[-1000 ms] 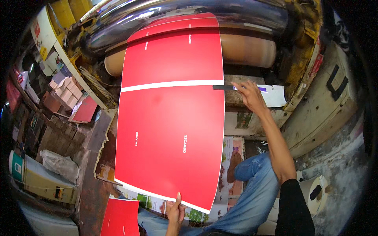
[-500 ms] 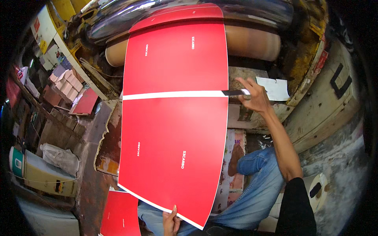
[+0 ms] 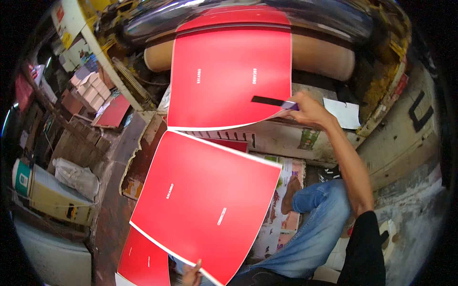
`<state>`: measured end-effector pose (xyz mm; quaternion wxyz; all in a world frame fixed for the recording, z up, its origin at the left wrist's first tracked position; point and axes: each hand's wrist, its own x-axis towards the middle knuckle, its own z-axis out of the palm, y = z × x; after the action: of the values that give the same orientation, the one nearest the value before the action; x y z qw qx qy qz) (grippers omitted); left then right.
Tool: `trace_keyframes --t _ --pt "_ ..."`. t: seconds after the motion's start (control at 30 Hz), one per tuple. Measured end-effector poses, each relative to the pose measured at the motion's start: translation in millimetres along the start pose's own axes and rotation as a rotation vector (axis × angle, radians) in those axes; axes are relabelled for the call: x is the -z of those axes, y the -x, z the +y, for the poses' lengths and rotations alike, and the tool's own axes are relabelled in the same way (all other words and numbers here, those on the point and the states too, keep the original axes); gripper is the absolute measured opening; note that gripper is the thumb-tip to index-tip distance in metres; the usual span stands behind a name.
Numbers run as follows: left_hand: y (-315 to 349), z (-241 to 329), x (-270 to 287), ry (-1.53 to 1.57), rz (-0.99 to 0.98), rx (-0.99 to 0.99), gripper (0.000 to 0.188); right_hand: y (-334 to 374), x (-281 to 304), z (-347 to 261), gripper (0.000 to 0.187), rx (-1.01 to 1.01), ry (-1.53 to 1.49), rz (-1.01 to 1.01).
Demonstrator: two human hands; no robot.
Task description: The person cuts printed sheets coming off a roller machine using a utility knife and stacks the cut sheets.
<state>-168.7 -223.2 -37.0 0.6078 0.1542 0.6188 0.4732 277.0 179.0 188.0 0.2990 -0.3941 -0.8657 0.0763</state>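
Note:
My left hand (image 3: 192, 275) pinches the near edge of a red sheet (image 3: 205, 190) with white borders and small white print. That sheet slants over my lap. Beyond it, a second red sheet (image 3: 224, 71) hangs from the rollers, its near right corner lifted. My right hand (image 3: 307, 110) is closed at that corner around a flat black blade (image 3: 267, 100) with a purplish handle end. The blade lies across the far sheet. A wedge-shaped gap parts the two sheets on the right; at the left their corners meet, and I cannot tell whether they are still joined.
A shiny metal roller (image 3: 324, 21) and a brown roller (image 3: 324, 57) span the back. Another red sheet (image 3: 143, 262) lies low at the left. White paper (image 3: 341, 113) rests beyond my right hand. Pinkish stacked blocks (image 3: 91, 90) stand far left. A bare foot (image 3: 290, 194) shows below.
The white seam between the two red sheets has opened from the right. The near sheet has swung down and left with my left hand. My right hand has lifted the far sheet's corner.

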Motion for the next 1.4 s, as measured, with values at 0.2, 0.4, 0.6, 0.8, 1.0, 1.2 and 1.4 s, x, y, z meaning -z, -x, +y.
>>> trace_keyframes --t 0.2,0.4,0.6,0.8,1.0,1.2,1.4 --pt "-31 -11 66 0.010 0.071 -0.017 0.040 23 -22 -27 0.015 -0.264 -0.100 0.011" --pt "-157 -20 -7 0.224 -0.004 -0.106 0.038 28 -38 -25 0.016 -0.066 -0.083 -0.106" --pt "-249 -4 -53 0.166 0.250 -0.030 0.031 34 -43 -32 0.018 -0.070 -0.106 -0.148" --pt "-227 29 -83 -0.859 0.137 -0.039 0.042 55 -43 -31 0.020 -0.030 -0.237 -0.386" --pt "-145 87 -169 -0.495 -0.449 -0.030 0.072 44 -53 -92 0.020 0.030 -0.486 -0.773" --pt "-104 88 -226 0.474 -0.408 -0.198 0.036 37 -10 -67 0.028 -0.436 -0.756 -0.939" --pt "-89 63 -188 0.371 -0.386 -0.209 0.040 25 -3 28 0.035 -0.650 -0.609 0.520"
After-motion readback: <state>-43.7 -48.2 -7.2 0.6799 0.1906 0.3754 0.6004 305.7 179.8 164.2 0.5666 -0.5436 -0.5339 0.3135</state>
